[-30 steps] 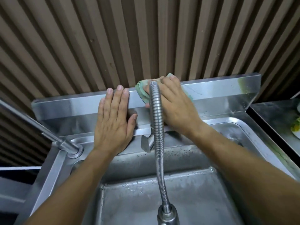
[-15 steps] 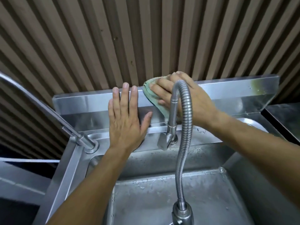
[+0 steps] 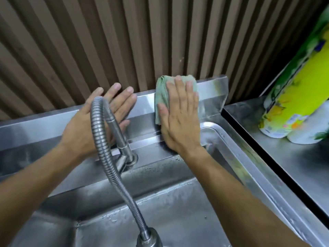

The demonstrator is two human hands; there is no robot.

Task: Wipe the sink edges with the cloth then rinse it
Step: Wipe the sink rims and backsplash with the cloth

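Both hands lie flat-fingered: my right hand (image 3: 179, 120) presses the cloth (image 3: 162, 93) against the sink (image 3: 236, 141) back edge for wiping, my left hand (image 3: 99, 118) braces beside it, gripping nothing

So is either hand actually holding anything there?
Not gripped, no. The right hand presses the green cloth flat against the sink's back edge, fingers straight. The left hand rests open on the steel.

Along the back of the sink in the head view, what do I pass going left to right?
Left hand → green cloth under the right hand → packaged paper-towel rolls on the side counter.
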